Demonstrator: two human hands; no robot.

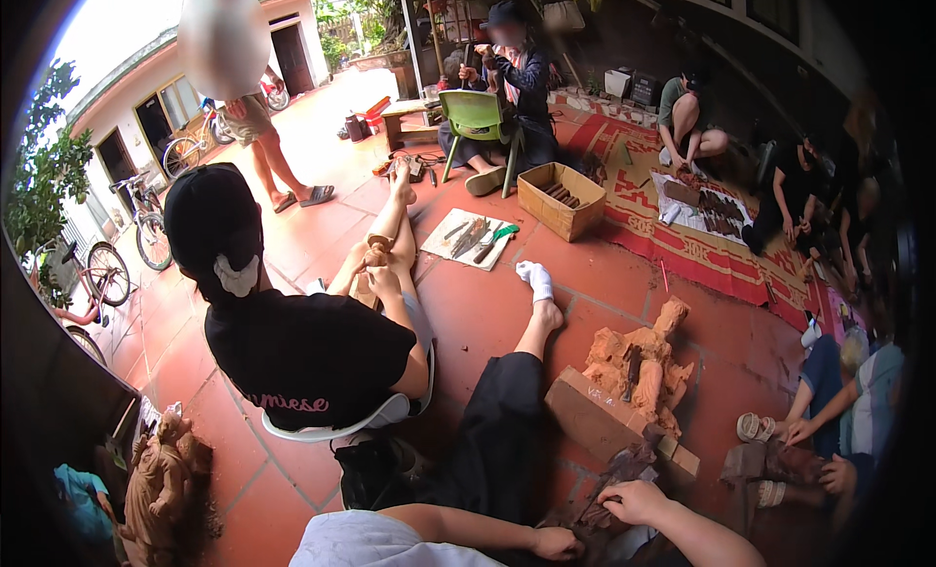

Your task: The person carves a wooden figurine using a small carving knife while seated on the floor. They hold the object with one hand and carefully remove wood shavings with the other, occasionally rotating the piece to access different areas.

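At the lower edge, my right hand (634, 504) bends over a dark brown crumpled cloth-like piece (627, 468), its fingers closed on the edge. My left hand (558, 544) lies beside it with fingers curled; what they hold, if anything, is hidden. Just beyond the cloth, a reddish-brown block (595, 411) rests on the tiles. Against it lies a rough orange-brown carved figure (668, 372), with a dark narrow tool (635, 364) on top.
Close on the left, a person in black (302, 343) sits holding a small brown carving (377, 247). Chisels lie on a pale board (458, 231) near a cardboard box (575, 189). A brown statue (156, 489) stands lower left. People work around a red mat (673, 260).
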